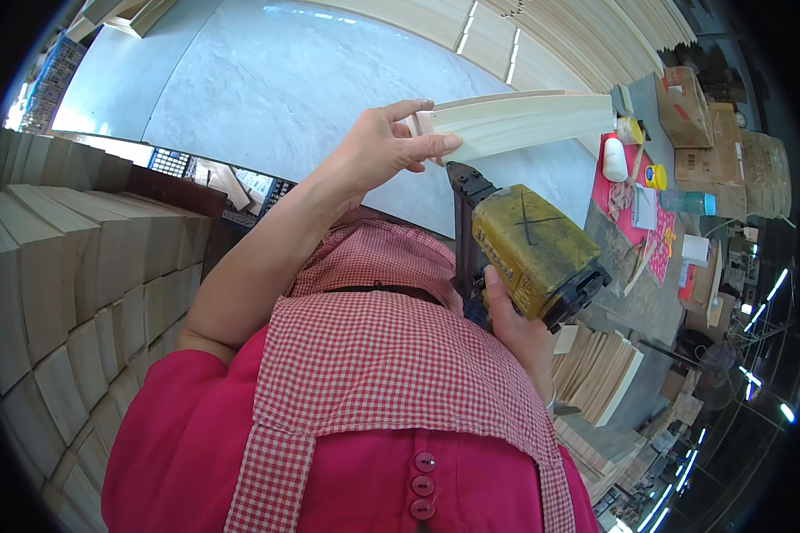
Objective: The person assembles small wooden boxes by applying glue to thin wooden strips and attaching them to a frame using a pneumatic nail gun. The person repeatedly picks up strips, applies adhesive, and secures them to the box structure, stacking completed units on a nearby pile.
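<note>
**Nail gun under the wood piece**

Left hand (384, 147) pinches the near end of the wood piece (517, 123) — long axis running rightward, far end free over the table (276, 80). Right hand (517, 330) is wrapped around the yellow nail gun (533, 250), nose touching the piece's underside beside the left fingers — little clearance there.

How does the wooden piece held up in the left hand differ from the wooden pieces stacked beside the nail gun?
The wooden piece is single, raised in the air and pinched by the left hand; the stacked pieces lie piled on the bench, untouched. The held piece shows its long pale face, while the stack shows mostly layered edges. The nail gun, gripped by the right hand, points at the held piece only. Both are pale, light wood.
</note>
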Demonstrator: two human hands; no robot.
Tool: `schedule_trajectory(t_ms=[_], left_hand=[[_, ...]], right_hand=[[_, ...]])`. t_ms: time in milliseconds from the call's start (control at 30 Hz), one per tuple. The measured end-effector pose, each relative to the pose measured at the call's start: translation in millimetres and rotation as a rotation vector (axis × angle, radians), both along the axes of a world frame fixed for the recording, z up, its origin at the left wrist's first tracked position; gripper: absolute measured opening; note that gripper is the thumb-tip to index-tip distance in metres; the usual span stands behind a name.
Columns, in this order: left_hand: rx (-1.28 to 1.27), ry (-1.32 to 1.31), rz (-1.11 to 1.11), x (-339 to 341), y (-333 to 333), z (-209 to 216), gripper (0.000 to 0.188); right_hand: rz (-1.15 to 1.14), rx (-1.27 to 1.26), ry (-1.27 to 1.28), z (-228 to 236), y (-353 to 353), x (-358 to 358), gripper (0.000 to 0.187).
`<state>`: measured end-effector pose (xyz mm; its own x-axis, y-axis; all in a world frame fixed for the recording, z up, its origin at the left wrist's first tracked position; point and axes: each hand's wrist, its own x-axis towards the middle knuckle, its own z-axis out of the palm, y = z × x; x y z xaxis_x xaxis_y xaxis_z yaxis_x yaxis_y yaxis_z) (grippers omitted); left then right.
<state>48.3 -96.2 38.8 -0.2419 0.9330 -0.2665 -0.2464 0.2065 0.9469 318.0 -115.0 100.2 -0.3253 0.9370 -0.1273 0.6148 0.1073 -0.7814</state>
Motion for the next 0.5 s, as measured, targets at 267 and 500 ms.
schedule_trajectory(t_ms=[267,500], left_hand=[[0.003,0.02,0.026,3,-3,2,0.094],[0.039,0.122,0.035,4,-3,0,0.09]], right_hand=[[0.082,0.06,0.015,6,3,-5,0.04],[0.117,0.108,0.019,-4,2,-1,0.039]])
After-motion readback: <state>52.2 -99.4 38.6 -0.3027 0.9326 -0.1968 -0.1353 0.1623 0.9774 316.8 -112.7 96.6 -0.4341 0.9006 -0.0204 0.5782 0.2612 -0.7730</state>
